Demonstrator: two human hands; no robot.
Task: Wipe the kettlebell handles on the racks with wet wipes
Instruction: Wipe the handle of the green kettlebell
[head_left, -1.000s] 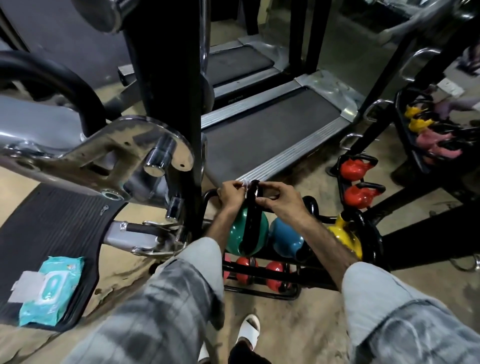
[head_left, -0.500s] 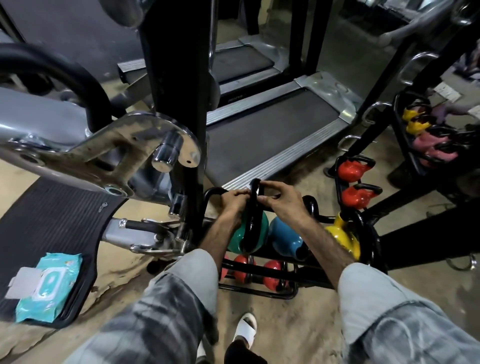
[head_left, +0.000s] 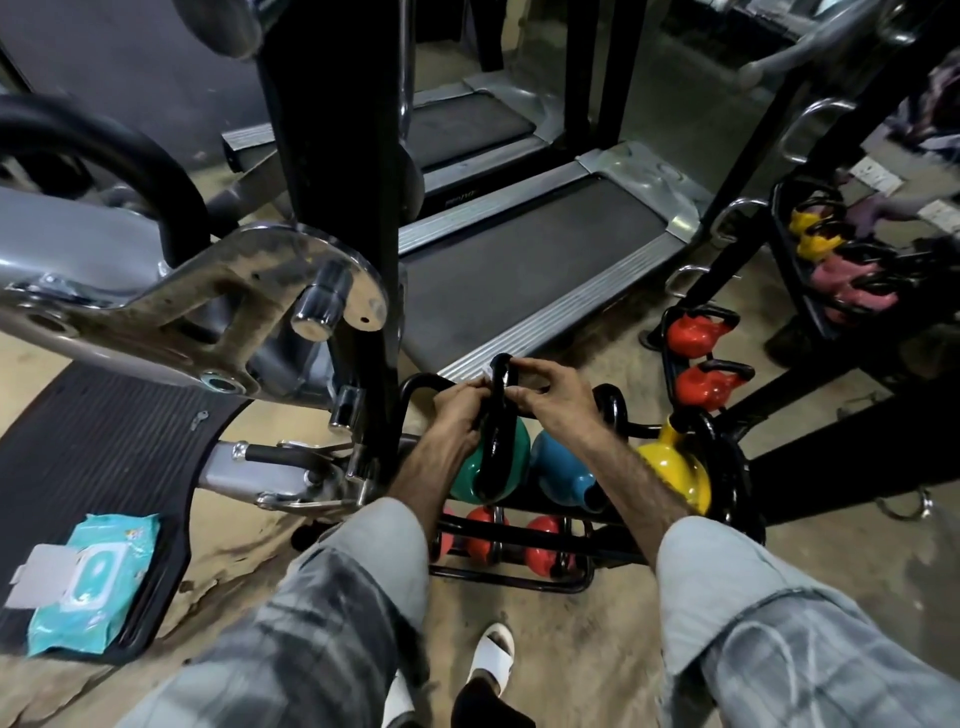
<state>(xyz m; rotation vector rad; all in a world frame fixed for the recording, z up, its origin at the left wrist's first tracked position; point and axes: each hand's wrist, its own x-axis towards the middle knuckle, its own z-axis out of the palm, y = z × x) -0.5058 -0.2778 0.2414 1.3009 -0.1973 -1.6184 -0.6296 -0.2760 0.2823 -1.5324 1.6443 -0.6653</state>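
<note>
At far left, a teal wipes pack (head_left: 85, 584) lies on a black ribbed mat (head_left: 93, 457), its flap open. Next comes a chrome machine arm (head_left: 197, 306) and a black post (head_left: 332, 208). Right of the post, the left hand (head_left: 460, 415) and right hand (head_left: 550, 397) meet at the black handle (head_left: 500, 415) of a green kettlebell (head_left: 491, 470) on the top tier of a low black rack (head_left: 519, 579). Left fingers curl around the handle's left side, with a bit of white wipe (head_left: 487, 375) showing above them; right fingers pinch the handle's top. Beside it sit a blue kettlebell (head_left: 558, 475) and a yellow kettlebell (head_left: 675, 480), with 3 red ones below. Behind lies a treadmill (head_left: 530, 270).
</note>
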